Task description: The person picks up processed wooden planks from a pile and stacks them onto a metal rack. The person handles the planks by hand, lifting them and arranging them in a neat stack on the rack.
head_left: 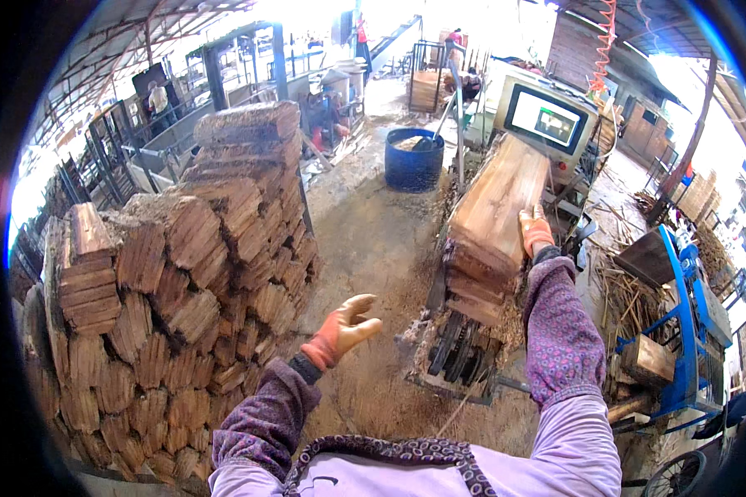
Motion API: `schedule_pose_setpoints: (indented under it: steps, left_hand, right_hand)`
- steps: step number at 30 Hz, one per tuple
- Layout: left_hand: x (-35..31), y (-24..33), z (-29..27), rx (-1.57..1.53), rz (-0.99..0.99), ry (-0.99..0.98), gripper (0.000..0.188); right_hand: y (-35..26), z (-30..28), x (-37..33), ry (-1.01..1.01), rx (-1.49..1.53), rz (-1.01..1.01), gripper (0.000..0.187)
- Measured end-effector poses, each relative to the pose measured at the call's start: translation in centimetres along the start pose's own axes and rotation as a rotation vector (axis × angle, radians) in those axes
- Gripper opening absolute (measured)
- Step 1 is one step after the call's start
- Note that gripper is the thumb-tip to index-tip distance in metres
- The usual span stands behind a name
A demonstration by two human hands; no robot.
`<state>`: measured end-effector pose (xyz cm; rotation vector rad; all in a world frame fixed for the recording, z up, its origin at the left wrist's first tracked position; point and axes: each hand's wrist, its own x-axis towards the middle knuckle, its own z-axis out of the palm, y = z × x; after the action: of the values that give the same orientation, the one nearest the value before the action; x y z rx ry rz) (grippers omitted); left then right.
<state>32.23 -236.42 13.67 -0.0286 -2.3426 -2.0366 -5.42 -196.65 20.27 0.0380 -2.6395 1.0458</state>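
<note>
A stack of rough wooden slabs (493,219) lies lengthwise on the bed of a machine (460,348), in the middle of the view and a little to the person's right, its far end running up toward a grey cabinet with a screen (547,120). The right hand (535,229), in an orange glove, rests on the stack's right edge with the fingers curled over the top slab, so it steadies or grips the wood rather than lifting it. The left hand (344,327), also gloved, hangs in the air well apart from the stack, fingers spread wide and holding nothing. With only one hand on the load, the upper slabs could slide sideways off the pile, since they look uneven and loosely laid. Just below the near end of the stack sit exposed dark gears or a chain, though the fisheye blur makes it hard to tell which; a loose purple sleeve (559,331) or a glove fingertip drifting down there could be caught. The ground beside the machine is covered in sawdust and bark strips (630,298), which may give poor footing for anyone bearing weight. To the left, a tall pile of split boards (182,282) stands near the empty hand, and a bump could dislodge its outer pieces. Further back stands a blue barrel (414,161).
</note>
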Motion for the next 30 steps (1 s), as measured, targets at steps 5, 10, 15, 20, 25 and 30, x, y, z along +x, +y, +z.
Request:
schedule_pose_setpoints:
  steps: [5,10,15,20,25,30]
  left_hand:
    - [-6.9,-5.9,-4.4,-0.155,-0.104,0.036,0.07]
    - [-17.0,-4.4,-9.6,0.084,-0.127,0.126,0.07]
    - [-22.7,-3.1,-16.4,0.172,-0.076,0.189,0.07]
    - [-35.1,-6.4,-24.4,-0.222,0.087,0.384,0.064]
    - [-44.1,-1.7,-28.0,-0.361,0.109,0.605,0.049]
    - [-48.6,0.4,-30.6,-0.326,0.164,0.805,0.049]
  right_hand:
    - [-6.4,1.0,-0.9,0.02,-0.4,-0.117,0.065]
    - [-27.3,7.1,-19.6,0.117,-0.109,-0.979,0.068]
    - [-46.2,10.0,-43.6,-0.13,0.282,-1.505,0.076]
    - [-63.0,13.8,-61.5,-0.226,0.594,-1.834,0.071]
    - [-75.1,19.5,-64.5,0.322,0.296,-2.113,0.053]
    - [-80.7,18.9,-68.3,0.067,-0.334,-2.152,0.065]
